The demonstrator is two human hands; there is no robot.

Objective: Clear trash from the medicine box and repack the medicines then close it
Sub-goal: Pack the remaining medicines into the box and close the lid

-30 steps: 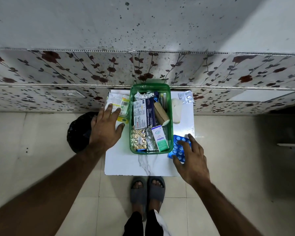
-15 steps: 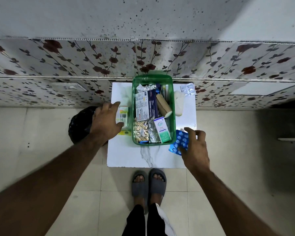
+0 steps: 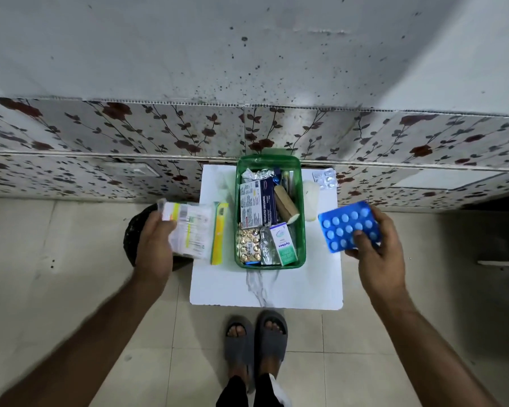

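Observation:
A green medicine box [image 3: 302,230] stands open on a small white table [image 3: 265,286], packed with cartons, foil strips and a bandage roll. My left hand [image 3: 156,245] is lifted at the table's left edge and grips a clear packet of white-and-yellow medicine packs [image 3: 188,230]. A yellow carton [image 3: 219,233] lies just right of that packet, beside the box. My right hand [image 3: 376,245] is raised right of the box and holds a blue blister pack [image 3: 347,224] tilted up, its white tablets facing me.
A black bin [image 3: 131,230] sits on the floor left of the table, partly behind my left hand. A silver blister strip [image 3: 323,178] and a white cloth-like item [image 3: 310,198] lie on the table's far right. The wall is directly behind; my feet in grey slippers [image 3: 256,336] stand below.
Both hands have lifted off the table. The left one has picked up the clear packet, and the right one has raised the blue blister pack and turned it upward.

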